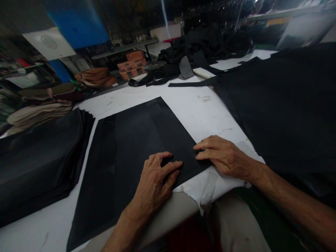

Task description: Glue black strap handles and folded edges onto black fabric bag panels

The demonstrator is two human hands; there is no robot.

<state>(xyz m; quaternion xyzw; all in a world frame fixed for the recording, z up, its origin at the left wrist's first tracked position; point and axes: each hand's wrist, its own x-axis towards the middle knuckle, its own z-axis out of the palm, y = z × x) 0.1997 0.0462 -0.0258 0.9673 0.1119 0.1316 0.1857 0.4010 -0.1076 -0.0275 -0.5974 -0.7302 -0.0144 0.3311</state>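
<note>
A flat black fabric panel [133,140] lies on the white table, with darker bands showing along its left side and upper right. My left hand [160,175] rests on the panel near its front edge, fingers spread and pointing right. At the panel's right edge is my right hand [223,155], its fingertips touching the corner area. Its thumb and fingers point left, and the undersides of the fingers are partly hidden, so I cannot tell whether they pinch the edge.
A stack of black panels [42,154] lies at the left, a large pile of black fabric [291,105] at the right. Black strips [194,83] and orange-brown boxes [132,65] are at the back. Clear tape [209,187] sits on the front edge of the white table [207,112].
</note>
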